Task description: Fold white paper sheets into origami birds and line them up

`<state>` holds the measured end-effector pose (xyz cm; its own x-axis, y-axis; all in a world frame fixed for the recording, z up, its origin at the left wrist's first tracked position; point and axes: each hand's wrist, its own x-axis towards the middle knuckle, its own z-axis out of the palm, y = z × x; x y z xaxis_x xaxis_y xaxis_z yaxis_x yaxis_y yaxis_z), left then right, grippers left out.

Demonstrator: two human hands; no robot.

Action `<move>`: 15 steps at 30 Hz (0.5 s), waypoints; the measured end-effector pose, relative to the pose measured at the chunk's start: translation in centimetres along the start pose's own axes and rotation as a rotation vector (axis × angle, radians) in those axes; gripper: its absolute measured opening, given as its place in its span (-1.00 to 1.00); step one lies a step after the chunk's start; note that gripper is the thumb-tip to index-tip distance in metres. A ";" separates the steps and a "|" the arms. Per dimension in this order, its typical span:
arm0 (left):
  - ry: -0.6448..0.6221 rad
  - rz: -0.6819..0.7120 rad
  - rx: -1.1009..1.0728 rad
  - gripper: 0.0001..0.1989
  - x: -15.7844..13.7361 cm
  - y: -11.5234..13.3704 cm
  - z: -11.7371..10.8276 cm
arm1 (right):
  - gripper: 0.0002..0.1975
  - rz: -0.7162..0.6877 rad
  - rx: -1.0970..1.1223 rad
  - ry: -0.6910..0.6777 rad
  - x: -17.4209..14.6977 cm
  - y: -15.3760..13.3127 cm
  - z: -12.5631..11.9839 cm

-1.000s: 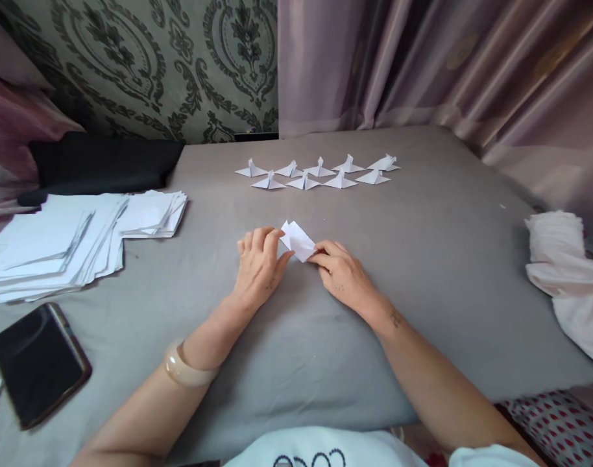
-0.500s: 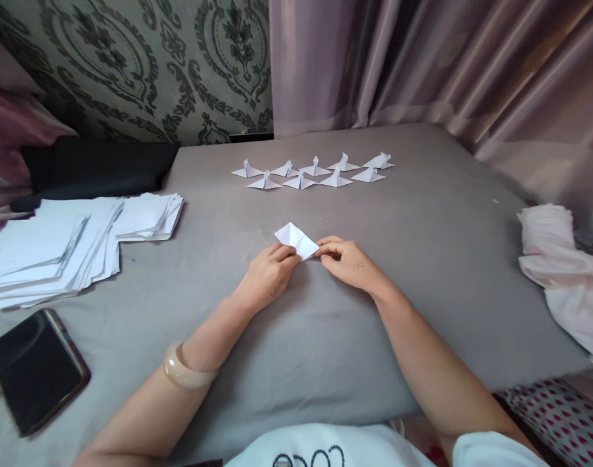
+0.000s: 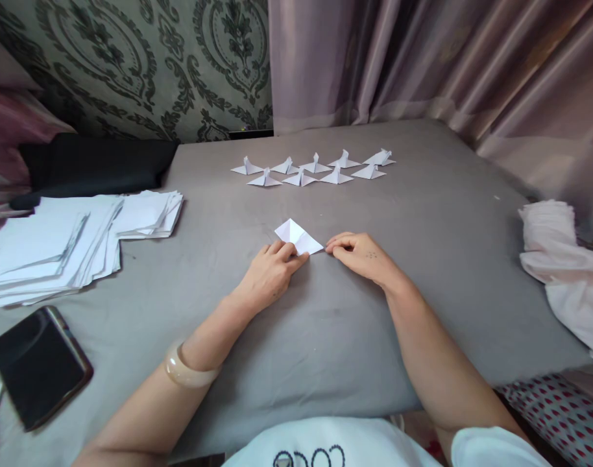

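Note:
A small white folded paper (image 3: 306,241) lies on the grey cloth in front of me, with creases across it and a pointed corner to the right. My left hand (image 3: 270,271) is on its lower left part, fingers pressed down on it and thumb along the near edge. My right hand (image 3: 357,254) is closed in a pinch at the paper's right tip; the fingertips cover the very end of it. Beyond stand several white origami birds (image 3: 336,176) in two rows.
Stacks of white paper sheets (image 3: 34,250) lie to the left, with a dark phone (image 3: 39,366) nearer me and a black cloth (image 3: 99,165) behind. A pale bundled cloth (image 3: 552,240) sits at the right edge. Curtains (image 3: 320,65) border the grey-covered table (image 3: 452,214).
My right hand has shifted a little to the right, and the paper's right tip now reaches further out. My left thumb has stretched out along the near edge.

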<state>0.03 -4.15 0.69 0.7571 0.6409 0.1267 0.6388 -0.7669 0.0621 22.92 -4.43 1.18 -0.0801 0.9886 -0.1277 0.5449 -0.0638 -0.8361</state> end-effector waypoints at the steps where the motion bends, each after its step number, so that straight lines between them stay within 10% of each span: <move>1: -0.003 -0.005 -0.004 -0.56 0.0 0.0 0.0 | -0.77 0.002 -0.003 0.008 0.0 0.0 -0.1; 15: -0.030 -0.111 0.022 -0.37 1.8 1.1 0.7 | -0.77 -0.021 -0.126 0.203 0.1 -0.7 1.6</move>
<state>2.19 -3.84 0.33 0.6850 0.7228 0.0907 0.7216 -0.6904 0.0523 21.21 -4.50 0.88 0.0700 0.9975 0.0090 0.6457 -0.0384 -0.7626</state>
